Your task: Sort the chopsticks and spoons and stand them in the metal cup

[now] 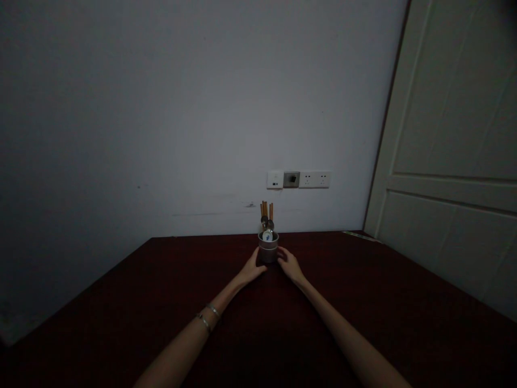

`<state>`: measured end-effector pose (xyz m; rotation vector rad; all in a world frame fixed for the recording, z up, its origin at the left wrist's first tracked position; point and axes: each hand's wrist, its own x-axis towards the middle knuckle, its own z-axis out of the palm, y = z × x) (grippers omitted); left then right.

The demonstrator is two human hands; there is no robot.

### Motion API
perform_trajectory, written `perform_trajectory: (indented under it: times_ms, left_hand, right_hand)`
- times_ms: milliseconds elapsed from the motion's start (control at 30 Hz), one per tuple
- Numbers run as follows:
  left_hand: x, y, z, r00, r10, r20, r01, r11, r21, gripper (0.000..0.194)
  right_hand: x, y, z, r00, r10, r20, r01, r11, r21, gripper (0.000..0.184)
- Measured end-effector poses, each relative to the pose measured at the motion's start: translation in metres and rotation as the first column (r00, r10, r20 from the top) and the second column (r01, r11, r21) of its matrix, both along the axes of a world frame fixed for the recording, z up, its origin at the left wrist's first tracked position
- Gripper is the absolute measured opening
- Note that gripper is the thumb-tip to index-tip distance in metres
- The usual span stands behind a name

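On dark red worktop, holding metal cup between half-curled left hand and right hand, with chopsticks and spoons already inside and, seemingly, letting go not yet done.

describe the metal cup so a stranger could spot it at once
Find the dark red table, then look toward its far side, near the wall. Between the left hand and right hand is the cup, upright. Unlike the slim chopsticks and the spoons poking out of it, it is wide, round and grey.
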<state>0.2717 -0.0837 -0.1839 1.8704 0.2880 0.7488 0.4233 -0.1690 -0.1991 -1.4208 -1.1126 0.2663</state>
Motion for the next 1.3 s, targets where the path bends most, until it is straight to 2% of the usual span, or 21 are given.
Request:
perform_trajectory:
  times_ms: [133, 200, 300, 367, 433, 533, 633, 700, 833, 967, 1133, 1233, 1300]
  left_hand:
    - [0.001, 0.000, -0.003, 0.998, -0.036, 0.044, 0.036, 0.999, 0.001, 0.079]
    - [0.002, 0.000, -0.005, 0.999, -0.009, 0.044, 0.010, 1.000, -0.024, 0.079]
    - [0.005, 0.004, -0.007, 0.987, 0.160, -0.006, -0.159, 0.982, -0.105, 0.079]
    - [0.002, 0.011, -0.007, 0.960, 0.277, -0.042, -0.280, 0.954, -0.106, 0.075]
    - [-0.007, 0.020, -0.005, 0.924, 0.376, -0.075, -0.377, 0.926, -0.006, 0.070]
    - [-0.030, 0.034, 0.000, 0.835, 0.527, -0.159, -0.468, 0.832, 0.298, 0.064]
    - [-0.053, 0.045, 0.002, 0.746, 0.612, -0.263, -0.385, 0.718, 0.580, 0.060]
    - [-0.064, 0.050, 0.001, 0.686, 0.647, -0.334, -0.305, 0.672, 0.675, 0.058]
    - [-0.072, 0.051, -0.002, 0.580, 0.677, -0.453, -0.190, 0.653, 0.733, 0.052]
    - [-0.070, 0.048, -0.001, 0.551, 0.703, -0.449, -0.150, 0.613, 0.776, 0.049]
    - [-0.070, 0.047, -0.003, 0.588, 0.692, -0.418, -0.212, 0.632, 0.746, 0.045]
    - [-0.070, 0.048, -0.003, 0.649, 0.654, -0.389, -0.306, 0.693, 0.653, 0.044]
    - [-0.069, 0.049, 0.001, 0.705, 0.609, -0.362, -0.376, 0.755, 0.538, 0.051]
  right_hand:
    - [-0.004, -0.003, 0.002, 0.999, -0.014, 0.040, 0.015, 1.000, -0.027, 0.050]
    - [-0.004, -0.002, 0.003, 0.998, -0.026, 0.059, 0.028, 0.999, -0.045, 0.051]
    - [0.000, -0.003, 0.002, 0.987, -0.081, 0.137, 0.094, 0.991, -0.093, 0.051]
    - [0.006, -0.007, 0.000, 0.955, -0.148, 0.255, 0.190, 0.971, -0.148, 0.051]
    - [0.014, -0.013, -0.001, 0.889, -0.201, 0.412, 0.300, 0.934, -0.192, 0.051]
    - [0.025, -0.025, -0.003, 0.764, -0.192, 0.615, 0.410, 0.882, -0.234, 0.048]
    - [0.034, -0.034, -0.002, 0.685, -0.129, 0.717, 0.456, 0.844, -0.283, 0.045]
    - [0.037, -0.039, 0.000, 0.667, -0.106, 0.738, 0.477, 0.822, -0.313, 0.043]
    - [0.038, -0.046, 0.004, 0.662, -0.074, 0.746, 0.482, 0.804, -0.348, 0.039]
    - [0.035, -0.050, 0.007, 0.657, -0.063, 0.752, 0.482, 0.802, -0.354, 0.038]
    - [0.033, -0.051, 0.007, 0.650, -0.070, 0.757, 0.487, 0.803, -0.344, 0.038]
    - [0.034, -0.051, 0.006, 0.646, -0.077, 0.760, 0.483, 0.812, -0.328, 0.037]
    - [0.034, -0.051, 0.005, 0.659, -0.099, 0.746, 0.483, 0.816, -0.318, 0.035]
